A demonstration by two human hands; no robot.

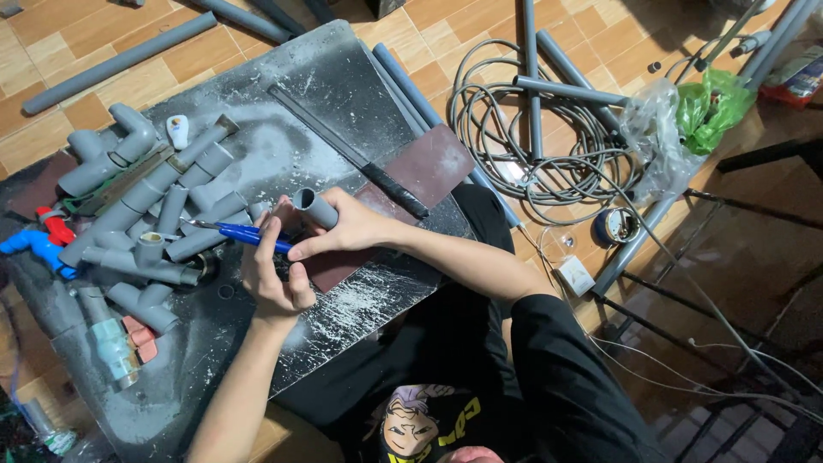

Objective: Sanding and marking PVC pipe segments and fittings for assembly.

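While short grey pipe piece [315,208] is being pinched in right hand [347,230] closed grip, blue pen [249,233] is being clasped in left hand [273,273], fittings pile [150,214] at 9 o'clock on tabletop [343,94].

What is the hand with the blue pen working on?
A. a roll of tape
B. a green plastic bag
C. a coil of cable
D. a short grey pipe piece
D: the blue pen lies in the left hand with its tip toward the short grey pipe piece, which the right hand grips above the dark board.
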